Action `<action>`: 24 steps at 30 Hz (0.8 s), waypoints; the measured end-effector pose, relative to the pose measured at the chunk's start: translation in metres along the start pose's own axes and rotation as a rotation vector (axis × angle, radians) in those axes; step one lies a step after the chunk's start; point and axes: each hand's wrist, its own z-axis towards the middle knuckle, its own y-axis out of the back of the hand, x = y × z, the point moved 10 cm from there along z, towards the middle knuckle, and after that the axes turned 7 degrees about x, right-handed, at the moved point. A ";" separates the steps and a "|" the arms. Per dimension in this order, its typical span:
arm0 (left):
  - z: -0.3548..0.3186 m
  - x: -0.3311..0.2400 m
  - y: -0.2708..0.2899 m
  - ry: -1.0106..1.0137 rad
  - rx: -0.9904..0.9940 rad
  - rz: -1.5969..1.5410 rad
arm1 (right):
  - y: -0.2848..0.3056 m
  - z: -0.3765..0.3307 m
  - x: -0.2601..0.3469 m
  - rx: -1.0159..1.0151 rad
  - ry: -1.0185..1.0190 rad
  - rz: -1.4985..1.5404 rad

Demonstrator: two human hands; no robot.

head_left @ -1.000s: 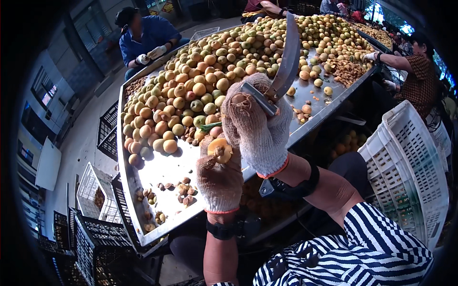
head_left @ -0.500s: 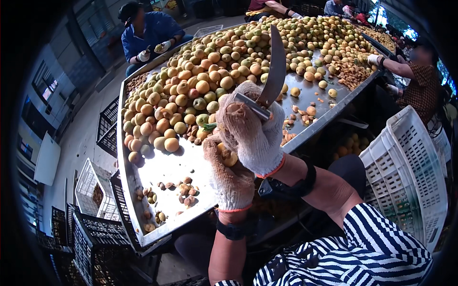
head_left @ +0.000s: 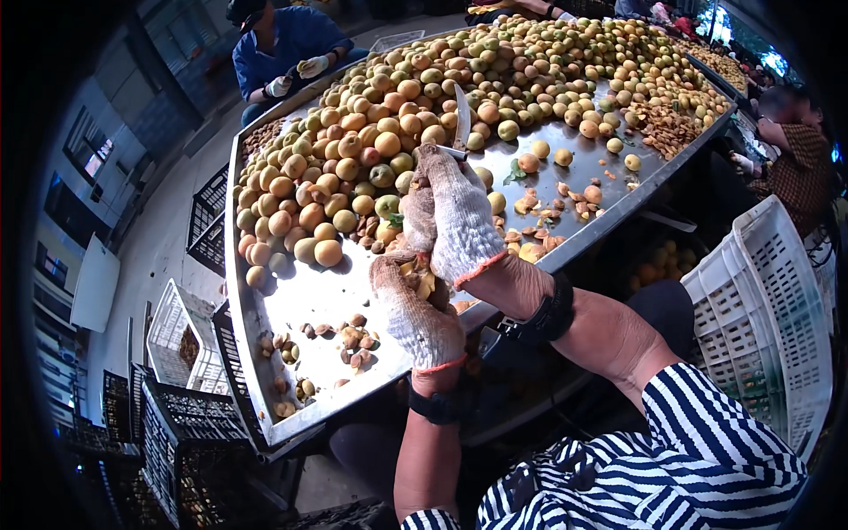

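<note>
My left hand, in a soiled white knit glove, is closed around an apricot whose yellow flesh shows between the fingers. Pressed close above it, my right hand, gloved alike, grips a curved knife. The blade points up and away from me over the fruit heap; the handle is mostly hidden in the fist. Both hands are over the near edge of a metal table. Beyond them lies a large heap of whole apricots. Brown pits lie left of my left hand.
Cut fruit pieces lie right of my hands. White crates stand at right and left, with black crates at lower left. A co-worker in blue sits at the far left; another person sits at the right.
My right hand has turned, so the knife blade has swung away and lower over the heap. More yellow flesh shows in my left hand. The whole view has shifted slightly.
</note>
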 end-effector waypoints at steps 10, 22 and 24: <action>0.021 0.012 0.029 0.010 -0.052 -0.297 | -0.001 0.017 -0.066 -0.096 -0.292 0.340; 0.014 -0.033 0.017 0.040 -0.193 -0.131 | -0.045 0.007 -0.010 0.069 0.202 -0.091; 0.017 -0.049 0.016 -0.132 -0.108 0.125 | -0.031 0.013 -0.033 -0.029 0.041 -0.005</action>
